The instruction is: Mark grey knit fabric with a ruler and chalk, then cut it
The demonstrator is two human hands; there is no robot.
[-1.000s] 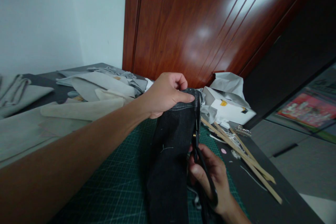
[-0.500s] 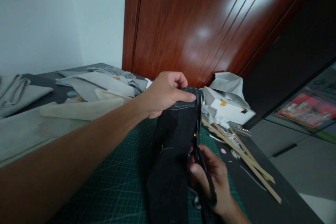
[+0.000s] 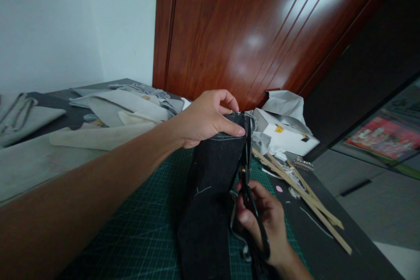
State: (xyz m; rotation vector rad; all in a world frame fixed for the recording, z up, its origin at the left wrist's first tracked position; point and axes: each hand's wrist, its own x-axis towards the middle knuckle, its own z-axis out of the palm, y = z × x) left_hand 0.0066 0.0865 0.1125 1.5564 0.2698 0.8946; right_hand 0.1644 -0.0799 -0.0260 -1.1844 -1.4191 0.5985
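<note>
My left hand [image 3: 216, 116] pinches the far end of a piece of black denim fabric [image 3: 210, 175], thumb on top near its right corner. Pale stitching crosses the fabric below the thumb, and a small white mark shows farther down. My right hand [image 3: 265, 218] grips black-handled scissors [image 3: 243, 179] with a brass-coloured pivot. Their blades point away from me along the fabric's right edge, close to my left thumb. A narrow strip with a frayed pale edge [image 3: 233, 218] hangs beside the right hand. Under the fabric lies a green cutting mat [image 3: 144, 223].
Folded pale fabrics [image 3: 131, 105] cover the table's left side. At the right back stand a white box [image 3: 282, 133] and grey cloth [image 3: 284, 103]. Wooden strips [image 3: 308, 197] and scraps lie on the dark table [image 3: 354, 245]. A wooden door [image 3: 229, 30] rises behind.
The black fabric has shifted slightly left at its lower part, leaving a gap to the strip by the scissors. My left index finger has lifted a little and the far edge has dipped.
</note>
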